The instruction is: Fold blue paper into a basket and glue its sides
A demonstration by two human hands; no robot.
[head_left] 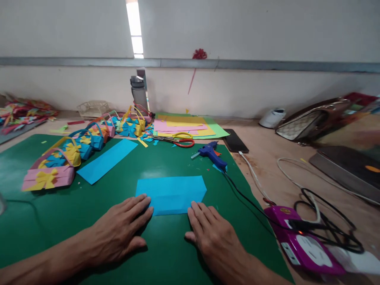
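In the head view, the blue paper (172, 194) lies flat on the green mat (166, 249), near the middle of the mat, with a crease along its length. The left hand (120, 227) rests palm down, fingers stretched out and thumb spread, fingertips on the paper's near left corner. The right hand (212, 233) mirrors it at the near right corner; neither hand grips anything. A blue strip (108, 160) lies toward the mat's far left, beside a row of paper baskets (63, 176). The glue gun (218, 159) lies toward the mat's far right. Scissors (186, 143) and coloured sheets (178, 120) lie along the mat's far edge; a phone (236, 141) sits by its far right corner, a purple power strip (311, 249) on its right.
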